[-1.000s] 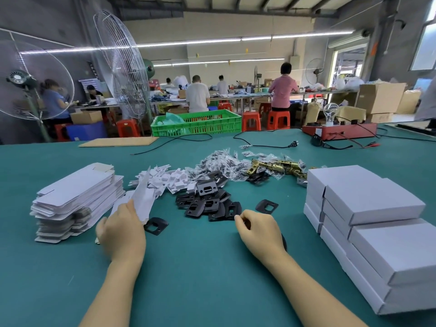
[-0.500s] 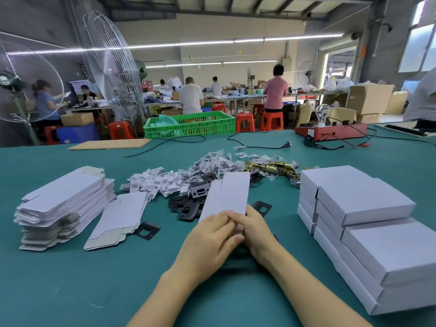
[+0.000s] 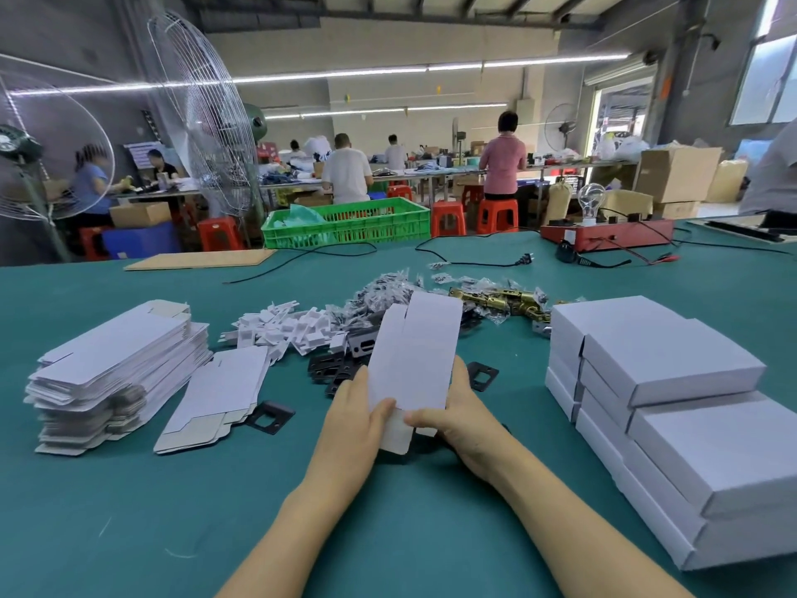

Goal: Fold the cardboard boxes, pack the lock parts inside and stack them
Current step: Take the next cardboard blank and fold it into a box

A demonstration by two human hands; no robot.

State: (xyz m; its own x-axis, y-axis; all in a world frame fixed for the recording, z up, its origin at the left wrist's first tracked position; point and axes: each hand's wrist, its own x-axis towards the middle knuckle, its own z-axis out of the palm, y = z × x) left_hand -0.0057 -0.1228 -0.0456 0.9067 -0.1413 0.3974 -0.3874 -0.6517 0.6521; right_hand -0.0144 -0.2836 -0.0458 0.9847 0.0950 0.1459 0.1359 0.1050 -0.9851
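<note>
A wide green table [image 3: 129, 533] fills the lower part of the view. To the right of the fingers, well clear of them, stands the stack of folded white boxes [image 3: 673, 407], several layers high. Far to the left of the fingers sits the pile of flat box blanks [image 3: 112, 369], and one loose blank [image 3: 220, 399] lies just beside that pile, between it and the hands.

In the middle, both hands hold up one flat white box [image 3: 414, 356], tilted away from the person so its far end covers part of the parts heap. The left hand [image 3: 349, 425] grips the box's left edge, fingers curled behind it and the thumb pressed on the front near the bottom flap. The right hand [image 3: 463, 414] grips the right edge the same way, its thumb lying across the lower front, almost meeting the left thumb.

Beyond the fingertips lie the lock parts: black plates [image 3: 332, 369] just past the left fingers, a heap of small white plastic pieces [image 3: 284, 328] further left, clear bagged bits [image 3: 384, 291] behind the box, and brass latches [image 3: 504, 299] beyond the right fingers. One black plate [image 3: 483, 375] lies just right of the right fingers, and another [image 3: 269, 417] touches the loose blank's near end.
</note>
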